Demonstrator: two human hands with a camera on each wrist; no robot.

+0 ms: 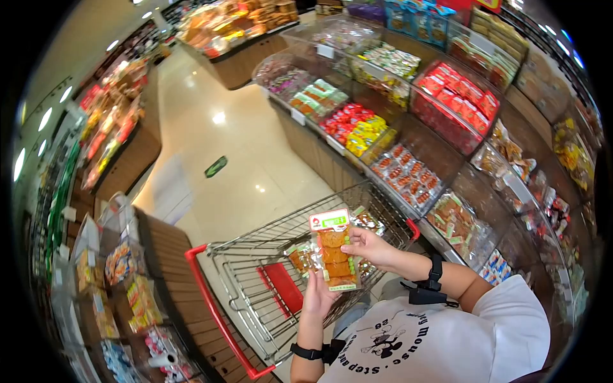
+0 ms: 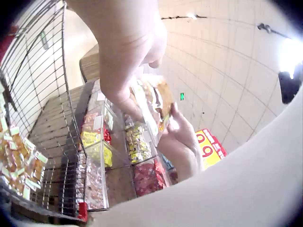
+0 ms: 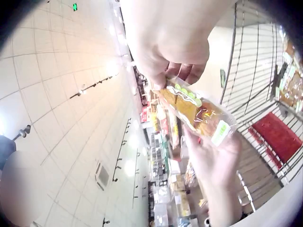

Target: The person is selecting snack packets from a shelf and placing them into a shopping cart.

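A clear packet of brown slices with a red, white and green header is held upright over the cart. My left hand grips its lower left edge, thumb against the front. At its right edge, my right hand pinches with thumb and fingers. The left wrist view has the packet between the left hand and the right hand. In the right wrist view, the right hand holds one end of the packet and the left hand supports the other.
A wire shopping cart with a red handle and red seat flap stands below, several packets inside. Bins of wrapped snacks line the right. Wooden display stands stand at the left, beside a tiled aisle with a green floor sign.
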